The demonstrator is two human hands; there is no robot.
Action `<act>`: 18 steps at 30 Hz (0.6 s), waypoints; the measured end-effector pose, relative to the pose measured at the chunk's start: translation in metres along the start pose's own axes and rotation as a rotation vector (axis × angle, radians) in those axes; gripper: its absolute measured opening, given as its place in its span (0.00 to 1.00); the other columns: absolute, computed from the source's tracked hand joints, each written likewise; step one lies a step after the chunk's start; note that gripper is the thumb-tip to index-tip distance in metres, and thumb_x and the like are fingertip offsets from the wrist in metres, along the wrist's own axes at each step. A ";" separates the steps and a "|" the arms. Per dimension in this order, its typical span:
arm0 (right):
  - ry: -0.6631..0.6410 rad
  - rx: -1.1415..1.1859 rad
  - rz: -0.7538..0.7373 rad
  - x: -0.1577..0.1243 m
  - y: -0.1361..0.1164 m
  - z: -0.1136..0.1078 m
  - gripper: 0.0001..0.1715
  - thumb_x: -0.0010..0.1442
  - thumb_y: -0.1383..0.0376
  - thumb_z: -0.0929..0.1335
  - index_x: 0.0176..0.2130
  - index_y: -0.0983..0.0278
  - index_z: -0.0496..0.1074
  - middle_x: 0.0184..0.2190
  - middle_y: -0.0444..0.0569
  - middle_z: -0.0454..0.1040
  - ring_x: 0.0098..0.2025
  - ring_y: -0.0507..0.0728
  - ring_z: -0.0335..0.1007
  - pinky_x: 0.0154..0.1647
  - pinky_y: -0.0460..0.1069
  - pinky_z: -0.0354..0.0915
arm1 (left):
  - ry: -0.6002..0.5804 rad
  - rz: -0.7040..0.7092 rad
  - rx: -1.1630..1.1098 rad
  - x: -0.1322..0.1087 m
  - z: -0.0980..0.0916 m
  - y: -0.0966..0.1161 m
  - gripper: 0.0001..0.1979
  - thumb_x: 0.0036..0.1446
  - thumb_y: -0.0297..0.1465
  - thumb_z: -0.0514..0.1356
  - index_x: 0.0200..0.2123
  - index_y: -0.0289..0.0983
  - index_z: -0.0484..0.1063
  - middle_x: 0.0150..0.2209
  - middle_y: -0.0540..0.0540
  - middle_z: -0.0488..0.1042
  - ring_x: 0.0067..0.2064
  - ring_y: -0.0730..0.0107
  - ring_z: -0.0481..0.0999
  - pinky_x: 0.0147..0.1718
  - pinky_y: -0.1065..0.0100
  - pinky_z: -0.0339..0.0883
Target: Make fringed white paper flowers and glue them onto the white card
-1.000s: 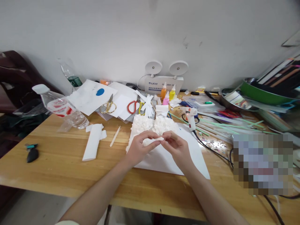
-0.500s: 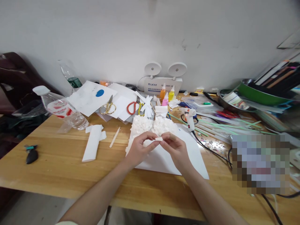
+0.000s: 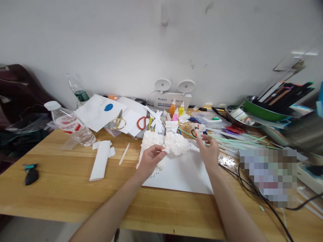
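Observation:
My left hand point(image 3: 150, 160) pinches a small white piece of paper point(image 3: 165, 151) between thumb and fingertips, over the white sheet point(image 3: 176, 179). Fluffy clumps of white paper bits point(image 3: 178, 143) cover the far part of that sheet, just beyond the fingers. To the right, my right hand point(image 3: 209, 151) closes round the handle of a white hot glue gun point(image 3: 200, 128), whose body shows above the fingers. Its black cord trails off to the right. Part of the handle is hidden by the hand.
On the left lie a folded white paper shape point(image 3: 100, 163), a thin stick point(image 3: 124, 154) and a tilted water bottle point(image 3: 73, 124). Scissors point(image 3: 117, 121), paint bottles point(image 3: 175, 116) and a lamp unit point(image 3: 174, 97) line the back. Cords, glue sticks and a green bowl point(image 3: 264, 111) crowd the right.
My right hand has let go of the small paper piece and moved right and away from me onto the glue gun. My left hand keeps the piece. The view has shifted slightly.

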State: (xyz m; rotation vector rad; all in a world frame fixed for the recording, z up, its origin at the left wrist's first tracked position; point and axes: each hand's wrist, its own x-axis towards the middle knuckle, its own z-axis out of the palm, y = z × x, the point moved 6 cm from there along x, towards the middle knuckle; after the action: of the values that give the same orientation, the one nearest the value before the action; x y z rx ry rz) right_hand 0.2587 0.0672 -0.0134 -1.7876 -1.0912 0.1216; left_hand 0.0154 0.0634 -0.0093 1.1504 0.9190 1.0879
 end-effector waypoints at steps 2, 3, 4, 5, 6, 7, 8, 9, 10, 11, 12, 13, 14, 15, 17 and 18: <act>0.006 -0.240 -0.015 0.015 0.009 0.005 0.23 0.46 0.57 0.66 0.39 0.69 0.69 0.34 0.57 0.70 0.39 0.63 0.61 0.41 0.57 0.55 | -0.008 -0.028 -0.079 0.001 0.000 -0.003 0.08 0.45 0.33 0.62 0.29 0.36 0.70 0.26 0.52 0.70 0.31 0.76 0.68 0.33 0.73 0.59; -0.011 -0.346 0.003 0.020 0.014 0.009 0.24 0.46 0.55 0.65 0.39 0.69 0.70 0.37 0.59 0.70 0.41 0.66 0.60 0.42 0.58 0.53 | -0.019 -0.033 -0.123 0.001 0.001 -0.004 0.07 0.45 0.32 0.62 0.29 0.36 0.70 0.25 0.52 0.71 0.31 0.76 0.69 0.34 0.73 0.59; -0.046 -0.434 0.013 0.025 0.017 0.013 0.24 0.47 0.54 0.65 0.39 0.68 0.70 0.39 0.60 0.69 0.43 0.67 0.59 0.41 0.59 0.52 | -0.031 -0.036 -0.166 0.001 0.002 -0.005 0.07 0.44 0.32 0.62 0.29 0.36 0.70 0.25 0.52 0.71 0.31 0.76 0.69 0.35 0.72 0.58; -0.080 -0.502 0.020 0.028 0.020 0.018 0.24 0.48 0.53 0.64 0.39 0.68 0.70 0.41 0.61 0.68 0.44 0.68 0.58 0.41 0.60 0.52 | -0.040 -0.041 -0.204 0.001 0.002 -0.005 0.07 0.44 0.32 0.62 0.29 0.36 0.70 0.24 0.52 0.71 0.30 0.76 0.69 0.35 0.72 0.58; -0.111 -0.550 0.021 0.031 0.022 0.021 0.23 0.49 0.53 0.63 0.38 0.67 0.71 0.42 0.61 0.68 0.44 0.69 0.57 0.41 0.61 0.51 | -0.049 -0.051 -0.237 0.000 0.003 -0.006 0.07 0.44 0.31 0.62 0.28 0.36 0.70 0.24 0.52 0.71 0.30 0.76 0.69 0.36 0.71 0.58; -0.136 -0.578 0.015 0.033 0.022 0.024 0.22 0.50 0.54 0.63 0.37 0.67 0.71 0.42 0.61 0.67 0.45 0.70 0.56 0.40 0.61 0.51 | -0.057 -0.061 -0.262 0.000 0.004 -0.006 0.07 0.44 0.31 0.62 0.28 0.36 0.70 0.24 0.51 0.71 0.30 0.75 0.69 0.36 0.70 0.58; -0.150 -0.585 0.002 0.035 0.022 0.025 0.21 0.50 0.54 0.62 0.37 0.68 0.71 0.42 0.62 0.67 0.45 0.70 0.56 0.40 0.62 0.51 | -0.063 -0.071 -0.281 0.000 0.005 -0.006 0.07 0.44 0.31 0.62 0.28 0.36 0.70 0.23 0.51 0.71 0.30 0.75 0.69 0.37 0.70 0.58; -0.156 -0.567 -0.017 0.037 0.021 0.024 0.21 0.51 0.55 0.62 0.36 0.68 0.71 0.41 0.62 0.68 0.44 0.69 0.56 0.39 0.61 0.52 | -0.069 -0.077 -0.291 -0.001 0.005 -0.006 0.07 0.44 0.32 0.62 0.28 0.36 0.70 0.23 0.51 0.71 0.30 0.75 0.69 0.37 0.69 0.58; -0.158 -0.519 -0.043 0.038 0.018 0.023 0.20 0.51 0.55 0.62 0.35 0.69 0.70 0.40 0.62 0.68 0.43 0.68 0.58 0.39 0.60 0.53 | -0.072 -0.079 -0.294 -0.002 0.006 -0.005 0.07 0.45 0.32 0.62 0.28 0.36 0.70 0.24 0.51 0.71 0.30 0.75 0.69 0.37 0.69 0.58; -0.163 -0.436 -0.067 0.038 0.015 0.020 0.20 0.51 0.55 0.62 0.35 0.69 0.69 0.38 0.61 0.69 0.41 0.66 0.59 0.38 0.58 0.54 | -0.073 -0.080 -0.294 -0.002 0.006 -0.004 0.07 0.44 0.32 0.62 0.29 0.36 0.70 0.24 0.51 0.71 0.30 0.74 0.69 0.38 0.69 0.58; -0.183 -0.322 -0.085 0.037 0.012 0.017 0.19 0.51 0.55 0.63 0.35 0.69 0.68 0.34 0.59 0.70 0.38 0.64 0.61 0.36 0.56 0.56 | -0.073 -0.081 -0.292 -0.003 0.006 -0.003 0.07 0.44 0.32 0.63 0.29 0.36 0.70 0.24 0.51 0.71 0.31 0.74 0.68 0.38 0.68 0.58; -0.221 -0.175 -0.092 0.035 0.008 0.014 0.19 0.51 0.55 0.62 0.35 0.67 0.67 0.31 0.55 0.70 0.33 0.60 0.62 0.33 0.53 0.57 | -0.071 -0.082 -0.293 -0.003 0.006 -0.002 0.08 0.44 0.32 0.63 0.29 0.36 0.70 0.25 0.50 0.71 0.31 0.74 0.68 0.38 0.68 0.57; -0.297 -0.014 -0.055 0.031 0.006 0.012 0.18 0.52 0.53 0.62 0.35 0.66 0.66 0.27 0.51 0.70 0.28 0.57 0.62 0.30 0.51 0.57 | -0.068 -0.083 -0.298 -0.003 0.006 -0.001 0.08 0.43 0.32 0.63 0.29 0.36 0.70 0.25 0.50 0.71 0.31 0.74 0.68 0.38 0.68 0.57; -0.383 0.120 0.000 0.024 0.004 0.011 0.17 0.52 0.53 0.62 0.33 0.64 0.65 0.22 0.47 0.68 0.24 0.55 0.61 0.26 0.49 0.57 | -0.067 -0.085 -0.306 -0.004 0.007 -0.001 0.08 0.43 0.32 0.64 0.29 0.36 0.71 0.26 0.50 0.70 0.31 0.74 0.68 0.38 0.68 0.57; -0.491 0.322 0.080 0.010 -0.002 0.007 0.15 0.52 0.53 0.63 0.28 0.63 0.63 0.18 0.43 0.64 0.20 0.52 0.58 0.24 0.48 0.56 | -0.064 -0.088 -0.327 -0.004 0.007 0.000 0.08 0.43 0.32 0.64 0.29 0.36 0.71 0.25 0.51 0.70 0.31 0.75 0.68 0.39 0.68 0.57; -0.525 0.428 0.121 0.002 -0.005 0.005 0.14 0.51 0.54 0.65 0.28 0.63 0.63 0.17 0.42 0.64 0.20 0.51 0.58 0.24 0.47 0.55 | -0.060 -0.088 -0.337 -0.004 0.007 0.001 0.08 0.43 0.32 0.64 0.29 0.37 0.71 0.25 0.51 0.70 0.31 0.75 0.68 0.39 0.68 0.57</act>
State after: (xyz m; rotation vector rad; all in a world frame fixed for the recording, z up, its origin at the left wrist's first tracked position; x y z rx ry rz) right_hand 0.2542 0.0722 -0.0108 -1.4592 -1.2029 0.8719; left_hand 0.0209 0.0582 -0.0074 0.8520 0.7006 1.0821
